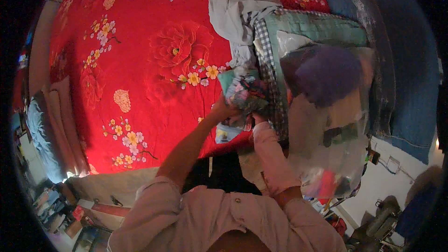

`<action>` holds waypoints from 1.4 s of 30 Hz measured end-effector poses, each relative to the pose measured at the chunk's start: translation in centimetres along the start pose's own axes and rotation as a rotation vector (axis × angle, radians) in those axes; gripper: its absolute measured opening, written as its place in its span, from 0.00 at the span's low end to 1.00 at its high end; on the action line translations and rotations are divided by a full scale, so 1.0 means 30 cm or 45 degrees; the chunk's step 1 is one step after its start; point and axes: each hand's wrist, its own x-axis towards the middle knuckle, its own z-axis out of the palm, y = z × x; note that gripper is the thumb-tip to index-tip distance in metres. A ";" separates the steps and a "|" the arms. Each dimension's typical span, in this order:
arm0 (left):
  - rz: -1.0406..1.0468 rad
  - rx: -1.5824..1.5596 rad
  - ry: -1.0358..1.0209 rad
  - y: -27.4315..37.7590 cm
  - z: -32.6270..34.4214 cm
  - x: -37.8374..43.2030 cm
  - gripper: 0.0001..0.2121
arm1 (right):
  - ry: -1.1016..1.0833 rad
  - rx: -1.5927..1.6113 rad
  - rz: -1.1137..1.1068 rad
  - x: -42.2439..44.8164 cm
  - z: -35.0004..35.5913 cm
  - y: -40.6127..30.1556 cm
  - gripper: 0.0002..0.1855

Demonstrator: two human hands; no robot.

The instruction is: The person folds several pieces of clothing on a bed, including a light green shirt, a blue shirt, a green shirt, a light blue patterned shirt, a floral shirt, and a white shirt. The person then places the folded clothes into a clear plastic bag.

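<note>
A crumpled multicoloured bundle (246,92), which looks like cloth, lies before me at the near side of a red floral bedspread (140,49). My left hand (225,109) grips its lower left side. At the lower right of it, my right hand (259,118) is closed on its edge. Blur and folds hide most of my fingers. A teal piece (225,77) shows at the bundle's upper left, and a pale patterned piece (228,133) hangs below it. A crumpled light grey cloth (231,14) spreads just beyond.
To the right stand a green quilted item (322,28) with a checked border (263,38) and a large clear plastic bag (304,147) with purple contents (329,73). A blue curtain (413,59) hangs far right. Folded bedding (45,136) lies left.
</note>
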 end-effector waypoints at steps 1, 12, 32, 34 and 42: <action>0.006 0.055 -0.029 0.044 -0.045 -0.044 0.37 | -0.123 0.018 -0.016 -0.021 0.034 -0.030 0.36; -0.154 0.027 0.684 -0.349 -1.005 -0.605 0.27 | 0.563 -1.242 -0.718 0.295 0.322 -0.353 0.42; 0.193 -1.030 0.637 0.020 -0.441 -0.496 0.19 | -1.880 -1.681 -0.209 -0.836 0.259 -0.507 0.19; 0.236 -0.861 0.328 0.162 -0.379 -0.595 0.19 | -1.566 -1.299 -0.365 -0.742 0.140 -0.499 0.22; 0.338 -0.558 -0.228 0.380 -0.069 -0.898 0.23 | -0.399 -0.671 -0.187 -0.792 0.306 -0.607 0.33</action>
